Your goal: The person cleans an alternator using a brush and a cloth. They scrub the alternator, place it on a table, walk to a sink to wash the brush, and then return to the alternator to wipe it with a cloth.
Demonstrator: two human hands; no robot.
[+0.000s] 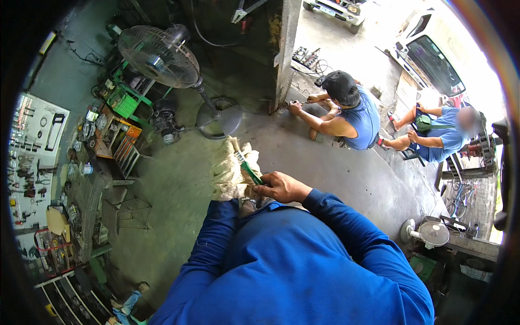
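My right hand (284,188) is bare and closed around a narrow brush (249,171) with a green handle. The brush slants up and left, its pale bristled head against bulky cream fabric (226,165). That fabric begins right at the cuff of my left sleeve and covers my left hand. Whether it is a work glove or a loose rag I cannot make out, and the fingers beneath are hidden. Both hands are close together in front of my waist, over the floor.
A pedestal fan (160,57) stands ahead on the left, near a cluttered workbench (89,197) and a tool board (38,146). Ahead right, one person (352,111) crouches beside a pillar (285,59); another (441,130) sits farther right. A small fan (433,234) lies at right.
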